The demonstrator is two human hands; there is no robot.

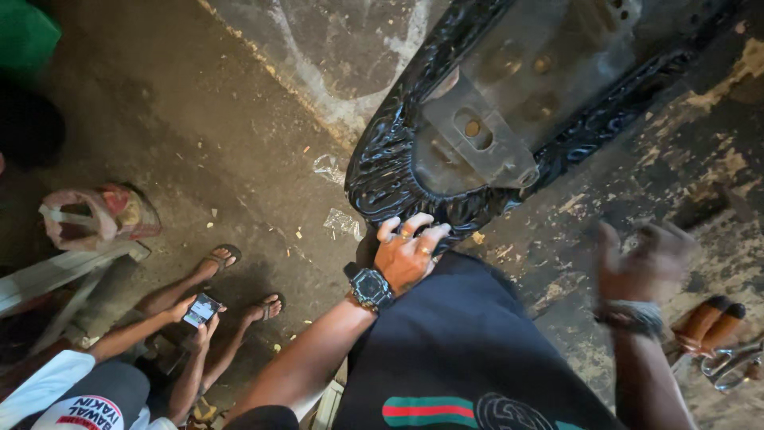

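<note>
Now: your left hand [407, 253] grips the black vinyl seat cover [382, 171] edge | right hand [646, 259] blurred, apparently open, holding nothing | pliers [728, 362] lie nearby

Dim scene, warm yellowish cast. Light falls from above, toward 12 o'clock, and is strongest over the centre. Glossy black seat cover [382, 171] throws small specular glints along its wrinkles. Frame corners at 10 and 2 o'clock drop into near black, and the floor [199, 119] is murky there. Left hand [407, 253] sharp, with watch face legible as a shape. Right hand [645, 263] at 4 o'clock heavily smeared by motion blur, fingers indistinct. Phone screen [201, 309] at 8 o'clock glows, slightly blown out. Wide-angle stretch at the edges. Fine grain in the shadows.
</note>
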